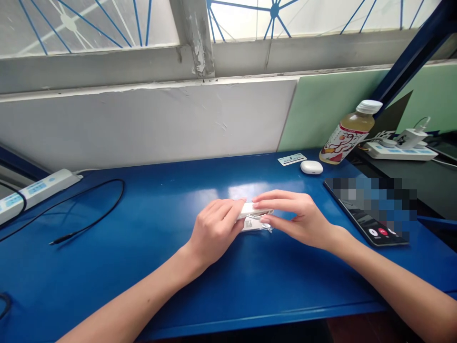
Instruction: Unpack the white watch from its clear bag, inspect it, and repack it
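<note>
My left hand (pixel 217 226) grips the left end of a small, flat white object (pixel 251 208), its thumb and fingers closed around it. A thin, pale cord seems to loop along the object's right end, where my right hand (pixel 294 214) pinches with its thumb below and its fingers above. Just beneath them, on the blue desk (pixel 160 205), is a clear plastic bag (pixel 255 224) with a white printed piece inside. My fingers hide part of the white object, so its exact kind cannot be made out.
A smartphone (pixel 364 214) lies to the right. Behind are a white earbud case (pixel 312 167), a card (pixel 292 159) and a drink bottle (pixel 346 136). Power strips stand at the left (pixel 39 193) and far right (pixel 400 151). A black cable (pixel 114 205) curls on the left.
</note>
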A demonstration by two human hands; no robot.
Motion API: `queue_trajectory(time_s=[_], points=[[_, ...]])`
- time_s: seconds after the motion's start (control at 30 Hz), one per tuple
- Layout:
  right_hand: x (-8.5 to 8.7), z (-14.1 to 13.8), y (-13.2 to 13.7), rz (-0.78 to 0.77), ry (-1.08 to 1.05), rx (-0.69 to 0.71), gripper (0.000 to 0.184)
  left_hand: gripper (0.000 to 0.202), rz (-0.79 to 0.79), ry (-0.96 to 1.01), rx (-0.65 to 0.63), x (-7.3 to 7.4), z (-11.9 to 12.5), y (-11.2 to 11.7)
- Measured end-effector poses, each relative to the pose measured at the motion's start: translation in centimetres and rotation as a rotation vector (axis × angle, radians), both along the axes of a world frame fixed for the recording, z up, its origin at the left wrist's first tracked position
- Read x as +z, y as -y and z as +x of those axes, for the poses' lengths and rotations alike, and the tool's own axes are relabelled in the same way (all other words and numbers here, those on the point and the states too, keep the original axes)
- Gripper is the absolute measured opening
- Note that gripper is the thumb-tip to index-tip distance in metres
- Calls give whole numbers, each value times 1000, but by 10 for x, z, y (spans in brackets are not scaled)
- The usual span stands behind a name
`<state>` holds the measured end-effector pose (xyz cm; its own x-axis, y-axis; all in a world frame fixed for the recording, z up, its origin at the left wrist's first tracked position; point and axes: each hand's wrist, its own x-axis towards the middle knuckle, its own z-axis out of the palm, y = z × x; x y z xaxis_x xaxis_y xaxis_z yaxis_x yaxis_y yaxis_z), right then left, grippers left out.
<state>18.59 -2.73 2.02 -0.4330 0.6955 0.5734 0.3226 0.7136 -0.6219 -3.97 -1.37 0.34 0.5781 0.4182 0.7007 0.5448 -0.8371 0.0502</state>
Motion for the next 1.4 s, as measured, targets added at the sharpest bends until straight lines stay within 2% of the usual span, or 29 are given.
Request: queue_trajectory(time_s=[0.17,0.33,0.43,0.53,0.67,0.77,1.0,1.4], points=[[2,17,-4,103,178,80,30,28,-78,8,-35,-4,4,-1],[9,36,-12,76,208,-18,26,67,-331,-122,-7,-4,1,-4],[14,46,-17,12,245,-28,26,64,-473,-207,-2,-4,-2,-7],[18,54,-22,-114,313,6,26,57,-555,-238,16,-4,-5,-9],[23,62,-26,-313,433,26,22,56,-550,-236,35,-5,-7,-9],[23,67,-28,-375,474,21,20,50,-512,-221,18,-6,-8,-10],[17,66,-30,-352,424,28,21,43,-420,-168,-25,-8,-9,-11],[-1,42,-26,-296,364,35,26,42,-420,-162,-61,-10,-9,-11]])
